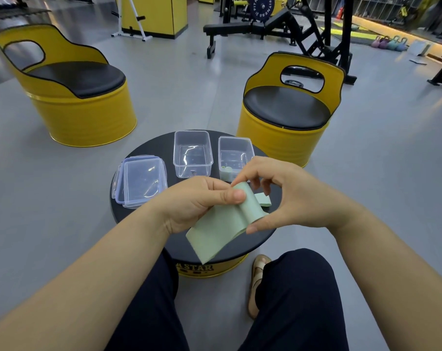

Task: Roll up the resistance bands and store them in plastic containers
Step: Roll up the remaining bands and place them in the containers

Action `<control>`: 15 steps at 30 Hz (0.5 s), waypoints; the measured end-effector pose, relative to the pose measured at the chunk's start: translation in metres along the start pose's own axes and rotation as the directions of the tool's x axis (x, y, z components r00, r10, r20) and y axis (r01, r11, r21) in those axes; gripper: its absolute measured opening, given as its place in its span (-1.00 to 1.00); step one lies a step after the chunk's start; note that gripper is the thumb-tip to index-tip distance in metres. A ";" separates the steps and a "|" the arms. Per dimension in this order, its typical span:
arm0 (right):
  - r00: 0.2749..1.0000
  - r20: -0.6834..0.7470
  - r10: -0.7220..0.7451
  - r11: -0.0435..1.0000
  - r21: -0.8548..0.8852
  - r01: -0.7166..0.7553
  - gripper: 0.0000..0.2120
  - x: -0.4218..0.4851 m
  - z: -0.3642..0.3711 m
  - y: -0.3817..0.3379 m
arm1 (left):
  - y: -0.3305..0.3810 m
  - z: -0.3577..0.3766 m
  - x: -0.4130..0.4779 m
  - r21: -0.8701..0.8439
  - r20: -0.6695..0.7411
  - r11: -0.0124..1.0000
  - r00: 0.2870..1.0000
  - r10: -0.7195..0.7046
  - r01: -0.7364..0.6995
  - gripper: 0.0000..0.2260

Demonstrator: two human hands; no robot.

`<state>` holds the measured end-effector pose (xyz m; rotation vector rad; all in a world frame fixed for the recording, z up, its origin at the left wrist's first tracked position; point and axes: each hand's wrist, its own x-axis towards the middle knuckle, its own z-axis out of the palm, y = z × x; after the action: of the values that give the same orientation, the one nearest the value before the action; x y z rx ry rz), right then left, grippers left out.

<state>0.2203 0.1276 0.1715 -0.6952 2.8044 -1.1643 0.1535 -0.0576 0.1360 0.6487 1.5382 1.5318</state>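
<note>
A pale green resistance band (222, 229) hangs flat between both hands above the round black table (149, 150). My left hand (199, 201) pinches its upper end with thumb on top. My right hand (278, 193) curls its fingers over the folded top and its thumb presses the band's right edge. Another green band piece (264, 200) lies on the table behind. Two clear plastic containers stand at the back: the middle one (192, 154) holds no band, the right one (233, 155) holds a rolled green band (226, 171).
Two stacked clear lids (141, 182) lie at the table's left. Yellow barrel seats stand at the far left (70, 84) and right (288, 110). My knees sit beneath the table edge. A weight bench (252, 29) stands farther back on the grey floor.
</note>
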 end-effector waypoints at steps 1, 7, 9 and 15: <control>1.000 0.006 -0.010 1.000 -0.007 0.010 -0.50 0.000 0.000 0.000 | 0.000 0.000 0.000 0.000 -0.001 1.000 1.000 0.000 0.000 -0.49; 0.995 -0.040 0.087 0.992 0.092 -0.083 -0.32 -0.003 0.002 0.007 | -0.001 0.000 0.002 -0.048 -0.146 0.999 0.989 0.018 -0.026 -0.75; 0.975 -0.107 0.193 0.942 0.297 -0.154 -0.36 -0.005 0.008 0.009 | -0.002 0.001 0.003 -0.099 -0.204 0.993 0.978 0.040 -0.062 -0.83; 0.847 -0.370 0.382 0.807 0.581 -0.110 -0.69 0.002 0.036 0.009 | -0.002 0.012 0.007 -0.206 -0.377 0.958 0.919 0.111 -0.200 -0.73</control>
<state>0.2220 0.1079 0.1399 0.0325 2.5253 -2.1672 0.1603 -0.0457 0.1335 0.3678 1.5563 2.0132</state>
